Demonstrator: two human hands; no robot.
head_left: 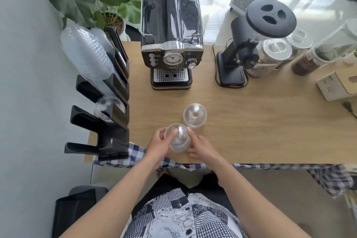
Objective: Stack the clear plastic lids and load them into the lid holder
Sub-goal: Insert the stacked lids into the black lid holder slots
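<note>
A short stack of clear dome lids (178, 138) sits near the table's front edge, held between both hands. My left hand (157, 144) wraps its left side with the thumb on top. My right hand (201, 146) presses against its right side. A second stack of clear dome lids (194, 115) stands free on the table just behind and to the right. The black lid holder (113, 137) stands at the table's left edge. One of its slots holds a few dome lids (109, 106), and a higher slot holds a long stack of clear cups (87, 54).
A black espresso machine (172, 44) stands at the back centre. A coffee grinder (249, 44) and glass jars (278, 52) are at the back right. A cardboard box (338, 86) sits at the right edge. The wooden table (251, 121) lies under a checked cloth edge (135, 154).
</note>
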